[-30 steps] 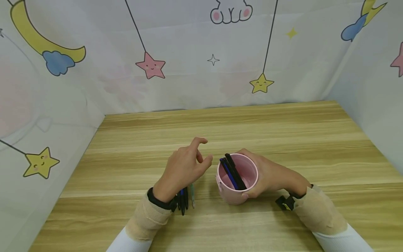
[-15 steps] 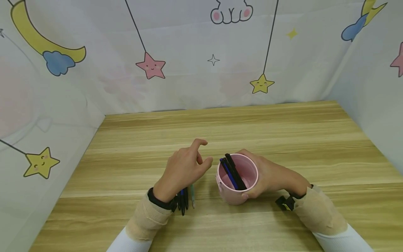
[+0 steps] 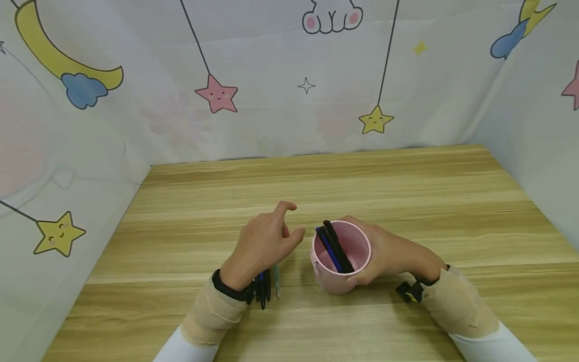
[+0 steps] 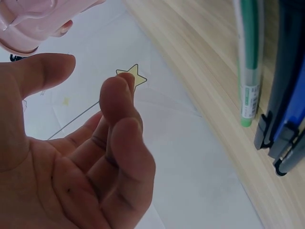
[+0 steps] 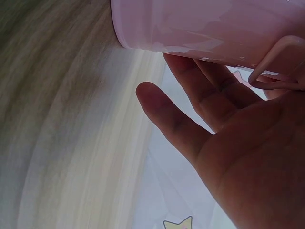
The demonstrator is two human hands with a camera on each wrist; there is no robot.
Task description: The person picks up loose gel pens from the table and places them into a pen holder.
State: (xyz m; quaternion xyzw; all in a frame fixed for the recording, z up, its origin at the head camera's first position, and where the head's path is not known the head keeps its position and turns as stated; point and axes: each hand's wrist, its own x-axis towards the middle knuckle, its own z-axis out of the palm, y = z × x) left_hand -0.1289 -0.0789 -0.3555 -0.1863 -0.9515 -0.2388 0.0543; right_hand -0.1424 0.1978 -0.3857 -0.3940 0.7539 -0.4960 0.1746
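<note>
Fingers of the right hand (image 3: 386, 254) curl round the pink cup (image 3: 336, 282), thumb on its near side and others behind, a hold that probably keeps the light vessel from tipping. In the right wrist view, one finger shows apart from the wall, and a handle (image 5: 274, 64) hangs by the palm. The cup's mouth faces up; whether its base touches the table (image 3: 407, 186), I cannot tell.

Dark pens (image 3: 340, 251) inside lean against the far left rim, likely because the cup is much wider than they are.

The left hand (image 3: 267, 239) hovers just beside the cup, holding nothing; thumb and bent forefinger leave a wide gap. Below its wrist lie more dark pens (image 3: 263, 289) and a green pen (image 3: 277, 282), close and roughly parallel, perhaps so each is easy to pick out.
</note>
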